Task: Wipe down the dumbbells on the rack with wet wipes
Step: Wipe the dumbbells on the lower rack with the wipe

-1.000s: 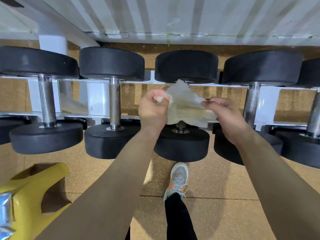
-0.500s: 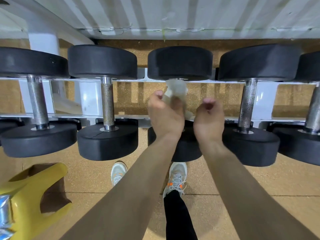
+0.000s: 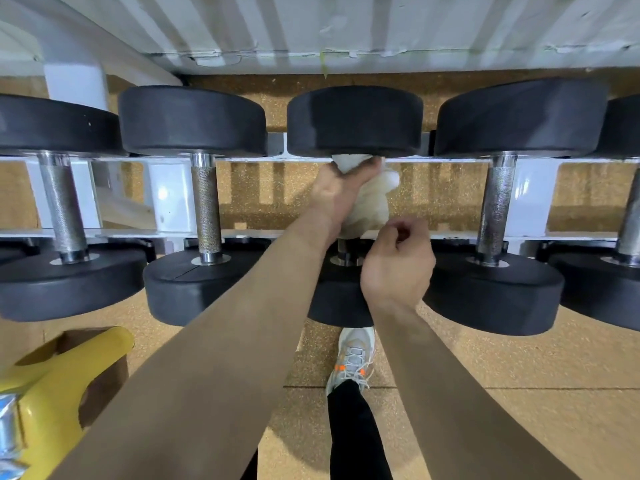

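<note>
A row of black dumbbells with knurled steel handles lies across the white rack. The middle dumbbell has its handle wrapped in a white wet wipe. My left hand grips the wipe around the far end of that handle, just under the far head. My right hand hovers over the near end of the handle with its fingers curled; whether it pinches the wipe's lower edge is unclear. The handle itself is hidden by the wipe and my hands.
Neighbouring dumbbells lie close on both sides. A yellow object sits at the lower left above the cork-coloured floor. My shoe stands under the rack's front edge. A white corrugated wall runs behind.
The spread wipe was gathered and wrapped around the middle handle. My left hand slid along it toward the far head; my right hand dropped back to the near end.
</note>
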Available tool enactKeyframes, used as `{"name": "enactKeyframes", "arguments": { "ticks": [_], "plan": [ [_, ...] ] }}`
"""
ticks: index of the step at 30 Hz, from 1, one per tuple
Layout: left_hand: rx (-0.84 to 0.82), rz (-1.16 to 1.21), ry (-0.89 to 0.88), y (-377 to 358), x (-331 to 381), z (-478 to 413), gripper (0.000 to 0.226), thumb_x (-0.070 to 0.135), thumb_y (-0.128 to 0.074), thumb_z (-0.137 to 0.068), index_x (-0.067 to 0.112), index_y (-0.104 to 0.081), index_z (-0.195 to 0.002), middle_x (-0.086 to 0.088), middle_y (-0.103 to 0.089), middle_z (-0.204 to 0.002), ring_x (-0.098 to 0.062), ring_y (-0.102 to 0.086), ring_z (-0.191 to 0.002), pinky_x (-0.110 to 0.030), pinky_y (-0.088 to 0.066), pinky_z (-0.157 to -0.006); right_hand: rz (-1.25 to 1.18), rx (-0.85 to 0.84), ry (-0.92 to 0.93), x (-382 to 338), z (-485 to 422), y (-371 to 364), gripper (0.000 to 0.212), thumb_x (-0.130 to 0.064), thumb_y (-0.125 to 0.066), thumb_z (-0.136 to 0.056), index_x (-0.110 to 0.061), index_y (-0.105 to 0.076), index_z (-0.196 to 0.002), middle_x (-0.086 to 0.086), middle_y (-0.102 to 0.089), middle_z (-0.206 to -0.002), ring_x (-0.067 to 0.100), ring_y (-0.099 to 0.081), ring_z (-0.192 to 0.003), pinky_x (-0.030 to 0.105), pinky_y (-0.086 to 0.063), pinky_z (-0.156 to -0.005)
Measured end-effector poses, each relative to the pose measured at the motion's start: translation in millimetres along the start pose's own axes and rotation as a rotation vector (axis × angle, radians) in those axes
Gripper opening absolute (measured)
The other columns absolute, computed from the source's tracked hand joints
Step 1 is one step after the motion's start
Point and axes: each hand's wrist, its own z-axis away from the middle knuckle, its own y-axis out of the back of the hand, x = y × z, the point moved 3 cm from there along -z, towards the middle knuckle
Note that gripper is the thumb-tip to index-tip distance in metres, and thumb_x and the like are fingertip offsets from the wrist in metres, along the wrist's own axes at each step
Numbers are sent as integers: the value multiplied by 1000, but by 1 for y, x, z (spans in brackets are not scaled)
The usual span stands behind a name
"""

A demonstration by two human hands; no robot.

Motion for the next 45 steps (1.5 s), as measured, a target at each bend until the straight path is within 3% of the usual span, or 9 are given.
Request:
{"name": "enactKeyframes", "arguments": {
  "ticks": [7,16,19,22,24,29,35,41,45],
  "plan": [
    [-161,-382,11,19,-36,11,51,40,-78,-83,12,-63,-124,-8,-72,-110,-23,-69,-96,-26,-54,-69,49,-24,-14,-8,3,2,23,-38,-39,-82,-28,-57,-90,-3,-66,-90,23,-63,-83,45,-55,-73],
    [-81,3,70,-1,11,-1,30,31,-89,-74,20,-65,-88,-6,-75,-90,-27,-73,-92,-46,-59,-94,21,-32,-28,-2,0,0,28,-37,-38,-83,-25,-61,-93,-1,-66,-92,22,-63,-84,42,-54,-74],
    [-295,-53,118,10,-10,4,60,45,-92,-65,10,-72,-109,-9,-76,-85,-30,-73,-80,-45,-62,-72,30,-40,-28,-3,-1,0,30,-38,-38,-82,-23,-61,-95,1,-66,-95,24,-62,-85,40,-52,-75],
    [-609,-174,90,21,-32,17,10,22,-70,-93,19,-80,-95,-1,-58,-57,-17,-47,-50,-31,-31,-49,49,-48,-25,-3,-1,-1,30,-39,-36,-82,-19,-57,-89,5,-64,-92,27,-60,-84,41,-52,-73],
    [-657,-196,108,23,-30,19,20,12,-66,-93,22,-79,-82,-1,-53,-54,-17,-42,-49,-33,-26,-53,54,-38,-20,-3,-2,0,28,-38,-36,-82,-18,-56,-87,5,-63,-90,27,-60,-82,42,-52,-71],
    [-84,-229,174,9,-14,10,49,29,-85,-75,9,-63,-114,-7,-72,-98,-25,-69,-90,-31,-56,-70,43,-28,-3,-5,-1,0,29,-36,-37,-83,-22,-60,-93,2,-66,-95,25,-61,-84,37,-50,-70],
    [220,-131,61,-14,8,5,27,28,-78,-83,16,-61,-100,-1,-64,-88,-21,-61,-82,-23,-44,-75,38,-21,-5,-2,-1,0,24,-32,-39,-87,-22,-60,-91,1,-65,-93,23,-61,-82,42,-54,-71],
    [-381,-36,242,13,-18,4,25,31,-77,-86,12,-69,-100,-4,-72,-75,-20,-69,-66,-30,-56,-65,39,-26,0,-3,0,-1,30,-35,-37,-85,-18,-60,-91,5,-65,-95,26,-61,-83,37,-47,-69],
    [-456,-195,235,23,-32,13,29,28,-80,-84,7,-69,-99,-7,-74,-78,-19,-71,-71,-28,-53,-61,54,-18,-11,-4,-1,-1,32,-38,-37,-85,-19,-61,-93,5,-66,-97,27,-62,-86,41,-52,-73]
  ]
}}
